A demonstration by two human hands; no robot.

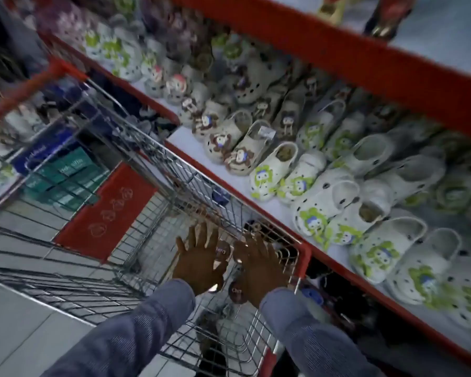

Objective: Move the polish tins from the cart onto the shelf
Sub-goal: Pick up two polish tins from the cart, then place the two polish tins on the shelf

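Observation:
Two dark round polish tins lie in the near right corner of the wire cart (158,159). One tin (224,251) shows between my hands and the other tin (236,291) sits just under my right wrist. My left hand (199,261) is palm down inside the cart with its fingers spread, right beside the upper tin. My right hand (261,266) is also palm down with fingers stretched toward the cart's red corner. Neither hand is visibly closed around a tin. The red-edged shelf (259,202) runs along the cart's right side.
The shelf is packed with white clogs (272,170) bearing green and brown charms. A higher red shelf edge (365,66) overhangs it. Blue and green boxes (57,164) fill the cart's far end, next to a red flap (106,210). Grey floor tiles lie to the left.

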